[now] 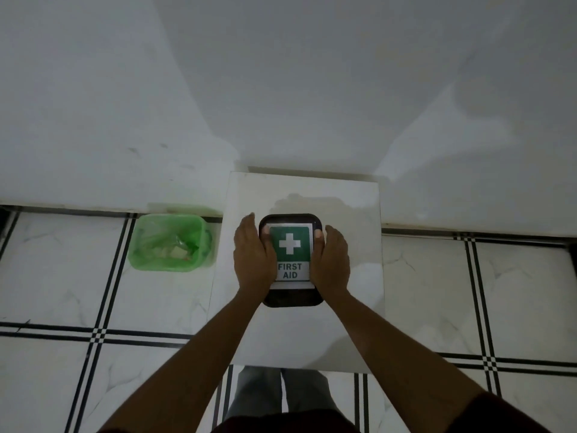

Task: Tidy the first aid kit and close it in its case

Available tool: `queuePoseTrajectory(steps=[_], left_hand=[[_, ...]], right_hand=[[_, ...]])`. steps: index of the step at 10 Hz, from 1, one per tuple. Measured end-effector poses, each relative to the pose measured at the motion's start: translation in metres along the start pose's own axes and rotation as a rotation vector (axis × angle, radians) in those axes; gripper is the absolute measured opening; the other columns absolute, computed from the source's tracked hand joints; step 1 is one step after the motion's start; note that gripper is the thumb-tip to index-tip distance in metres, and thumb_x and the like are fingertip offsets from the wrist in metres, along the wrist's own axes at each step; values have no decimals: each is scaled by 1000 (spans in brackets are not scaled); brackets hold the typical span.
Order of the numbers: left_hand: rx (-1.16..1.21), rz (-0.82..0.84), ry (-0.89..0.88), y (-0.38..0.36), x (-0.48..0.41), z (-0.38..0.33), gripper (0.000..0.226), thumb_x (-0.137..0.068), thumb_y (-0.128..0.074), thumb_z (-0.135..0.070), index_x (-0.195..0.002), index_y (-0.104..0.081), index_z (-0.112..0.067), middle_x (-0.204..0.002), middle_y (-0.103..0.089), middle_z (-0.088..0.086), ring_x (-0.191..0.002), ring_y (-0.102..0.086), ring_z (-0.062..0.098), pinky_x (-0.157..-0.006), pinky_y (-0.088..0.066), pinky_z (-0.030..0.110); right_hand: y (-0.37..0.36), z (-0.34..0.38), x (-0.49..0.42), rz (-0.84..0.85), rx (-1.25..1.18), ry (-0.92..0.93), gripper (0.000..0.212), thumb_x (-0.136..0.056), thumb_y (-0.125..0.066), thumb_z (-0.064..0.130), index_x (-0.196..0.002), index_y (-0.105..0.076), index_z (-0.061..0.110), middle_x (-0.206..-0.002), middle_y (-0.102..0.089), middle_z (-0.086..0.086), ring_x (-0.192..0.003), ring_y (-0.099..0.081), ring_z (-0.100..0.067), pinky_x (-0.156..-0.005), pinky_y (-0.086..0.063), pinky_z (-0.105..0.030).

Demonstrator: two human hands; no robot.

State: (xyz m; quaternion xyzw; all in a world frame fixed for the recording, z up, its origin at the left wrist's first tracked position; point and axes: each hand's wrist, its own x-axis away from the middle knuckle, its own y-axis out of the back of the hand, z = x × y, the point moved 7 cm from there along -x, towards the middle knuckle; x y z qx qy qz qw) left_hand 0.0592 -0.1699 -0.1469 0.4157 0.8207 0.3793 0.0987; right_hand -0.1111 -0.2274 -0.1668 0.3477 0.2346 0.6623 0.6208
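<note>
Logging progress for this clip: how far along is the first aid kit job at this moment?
Nearly finished, it seems. Done: the first aid case lies lid-down and shut on the white table, with no loose supplies visible outside it. In hand: the left hand and right hand press its two sides, thumbs on the label. Left: whether a zip or latch is fully fastened cannot be seen. The green bin holds scraps.

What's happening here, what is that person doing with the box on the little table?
A person is standing over a small white square table with both hands on a dark rounded case bearing a green and white FIRST AID label. The left hand clasps its left side and the right hand its right side, thumbs resting on top. The case looks closed; nothing else lies on the table. A green plastic bin with scraps of rubbish sits on the tiled floor to the left.
</note>
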Motion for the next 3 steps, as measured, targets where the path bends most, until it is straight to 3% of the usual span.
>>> queuePoseTrajectory(steps=[1, 2, 3], left_hand=[[-281, 205, -265, -13, 23, 6, 58, -100, -20, -41, -151, -3, -19, -161, -1, 3, -148, 3, 18, -116, -8, 43], [-368, 239, -293, -10, 25, 8, 62, -96, -11, -47, -151, 4, -21, -159, 12, -1, -146, 14, 15, -119, -2, 48], [-378, 205, -366, 14, 13, -26, 62, -96, -9, -46, -150, -5, -17, -160, 5, 3, -145, 12, 15, -120, 0, 47]], right_hand=[[0, -6, 26, 119, 176, 146, 70, -95, -11, 52, -145, -27, 5, -153, -32, -18, -144, -24, -32, -118, -22, -46], [7, 0, 28, 140, 245, 214, 81, -91, 6, 58, -148, -19, 5, -156, -23, -18, -147, -15, -31, -120, -11, -45], [30, 31, 16, 103, 255, 315, 73, -95, 3, 51, -147, -23, 6, -156, -23, -18, -147, -14, -31, -120, -9, -47]])
